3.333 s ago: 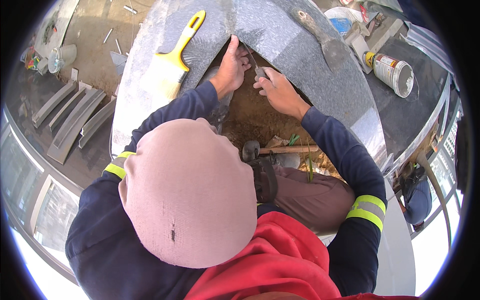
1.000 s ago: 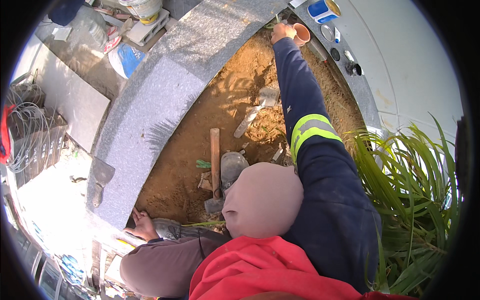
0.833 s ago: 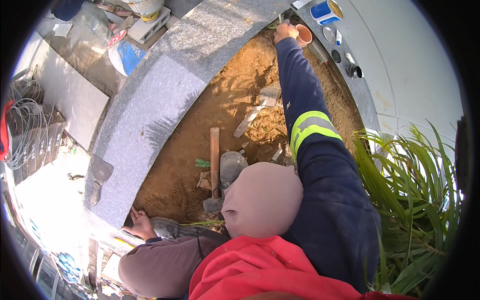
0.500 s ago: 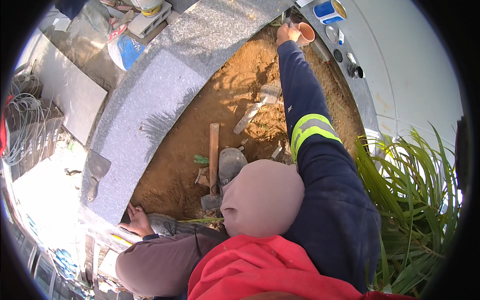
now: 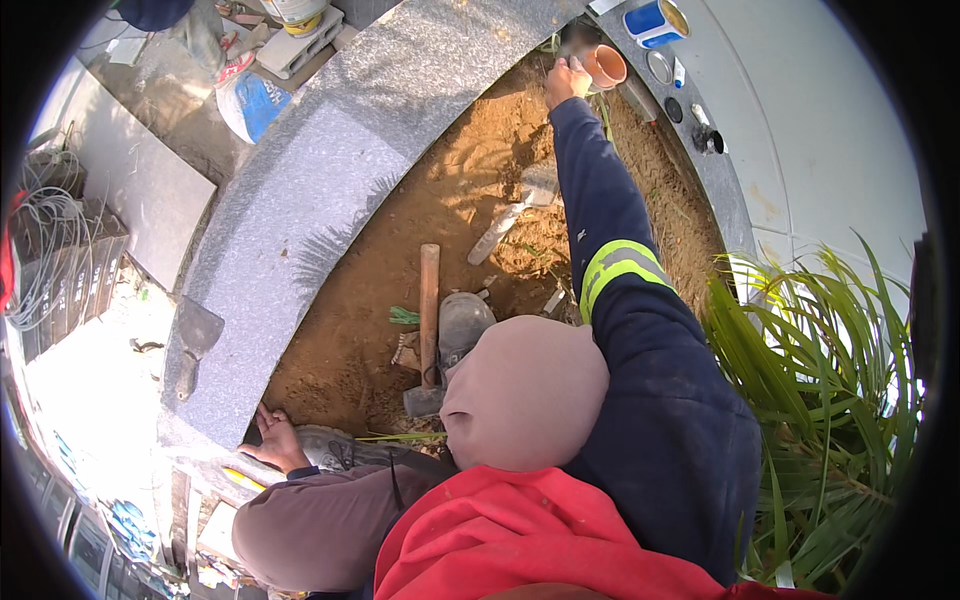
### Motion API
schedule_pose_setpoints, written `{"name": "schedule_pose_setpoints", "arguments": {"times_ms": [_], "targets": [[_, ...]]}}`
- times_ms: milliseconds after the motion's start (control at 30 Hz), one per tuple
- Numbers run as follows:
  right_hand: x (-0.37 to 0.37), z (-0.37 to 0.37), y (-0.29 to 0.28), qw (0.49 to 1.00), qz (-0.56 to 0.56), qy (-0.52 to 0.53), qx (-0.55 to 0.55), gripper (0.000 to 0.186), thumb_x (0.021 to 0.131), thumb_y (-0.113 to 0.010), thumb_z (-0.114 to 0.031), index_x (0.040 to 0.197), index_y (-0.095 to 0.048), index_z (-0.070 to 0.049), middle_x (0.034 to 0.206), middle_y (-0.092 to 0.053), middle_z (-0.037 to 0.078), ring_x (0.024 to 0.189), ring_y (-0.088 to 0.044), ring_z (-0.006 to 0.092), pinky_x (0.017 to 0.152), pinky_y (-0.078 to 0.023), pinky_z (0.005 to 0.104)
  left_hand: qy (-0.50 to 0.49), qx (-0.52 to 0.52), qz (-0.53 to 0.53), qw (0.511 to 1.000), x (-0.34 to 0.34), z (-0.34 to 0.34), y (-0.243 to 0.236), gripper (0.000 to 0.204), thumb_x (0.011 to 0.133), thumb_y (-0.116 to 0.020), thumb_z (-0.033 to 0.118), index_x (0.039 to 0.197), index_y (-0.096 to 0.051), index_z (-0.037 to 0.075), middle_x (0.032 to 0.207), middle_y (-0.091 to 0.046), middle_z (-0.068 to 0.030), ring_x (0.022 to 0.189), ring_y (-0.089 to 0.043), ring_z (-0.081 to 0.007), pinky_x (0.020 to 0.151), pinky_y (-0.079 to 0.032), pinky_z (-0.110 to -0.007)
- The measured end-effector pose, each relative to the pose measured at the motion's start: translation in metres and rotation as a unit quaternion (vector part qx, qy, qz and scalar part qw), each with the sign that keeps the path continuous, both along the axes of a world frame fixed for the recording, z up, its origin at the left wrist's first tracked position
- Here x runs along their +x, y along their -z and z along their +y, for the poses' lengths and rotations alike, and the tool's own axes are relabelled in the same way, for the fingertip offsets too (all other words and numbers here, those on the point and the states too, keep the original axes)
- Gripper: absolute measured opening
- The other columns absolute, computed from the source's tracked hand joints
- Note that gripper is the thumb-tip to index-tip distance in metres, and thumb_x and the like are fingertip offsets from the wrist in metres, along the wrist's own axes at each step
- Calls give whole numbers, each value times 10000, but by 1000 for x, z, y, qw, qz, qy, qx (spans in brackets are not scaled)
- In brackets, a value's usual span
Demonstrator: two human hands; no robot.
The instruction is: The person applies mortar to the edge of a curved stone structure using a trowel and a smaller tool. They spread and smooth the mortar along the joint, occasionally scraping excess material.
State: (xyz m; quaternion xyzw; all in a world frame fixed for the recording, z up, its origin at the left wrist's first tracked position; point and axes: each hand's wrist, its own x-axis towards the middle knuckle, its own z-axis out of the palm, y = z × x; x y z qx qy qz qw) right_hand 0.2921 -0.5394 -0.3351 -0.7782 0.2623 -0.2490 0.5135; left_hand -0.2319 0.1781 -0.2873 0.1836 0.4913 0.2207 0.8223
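Observation:
My right hand (image 5: 568, 82) reaches to the far corner of the soil bed with its fingers closed. A smeared, dark shape is just beyond the fingers; I cannot tell what it is. Right beside the hand stands an open-mouthed orange-brown pipe (image 5: 606, 66), which the fingers may touch. My left hand (image 5: 277, 442) is at the near left corner of the speckled grey stone slab (image 5: 330, 160), fingers spread against its edge and holding nothing. On the soil (image 5: 380, 270), a hammer with a wooden handle (image 5: 429, 310) lies beside my boot (image 5: 465, 325).
A flat-bladed scraper (image 5: 201, 328) lies on the slab at left. A blue-and-white can (image 5: 656, 22) and small containers line the right ledge by the pale wall (image 5: 800, 110). Green leaves (image 5: 820, 400) fill the lower right. Coiled wires (image 5: 50, 240) hang at far left.
My right hand has drawn slightly back toward me and left of the pipe's mouth, and the shape beyond it is now blurred. My left hand stays at the slab's corner.

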Motion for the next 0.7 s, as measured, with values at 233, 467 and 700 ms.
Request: {"name": "schedule_pose_setpoints", "arguments": {"times_ms": [233,467,700], "targets": [[-24,-112,5,982,-47,-53,177,414,979,-541,-69,1372,-513,55,1245,-636,135,1035,-622,189,876,-475,291,30,-45,-3,999,17,-12,29,1219,780,-540,833,1550,-93,1,1529,-382,-249,1209,-530,-287,820,-424,-376],[-23,41,-27,982,-49,14,180,329,970,-535,-65,1292,-558,-3,1030,-582,89,884,-582,185,733,-477,355,-25,20,21,999,-6,0,-11,1209,782,-536,834,1547,-126,-8,1536,-373,-245,1208,-517,-280,829,-422,-372],[16,24,-43,769,366,-115,-511,370,878,-606,-220,1196,-666,-41,1219,-676,134,1195,-611,302,984,-468,371,-20,6,4,1000,-6,5,-5,1188,777,-541,836,1529,-182,-11,1526,-397,-228,1201,-517,-274,854,-405,-376]]}}
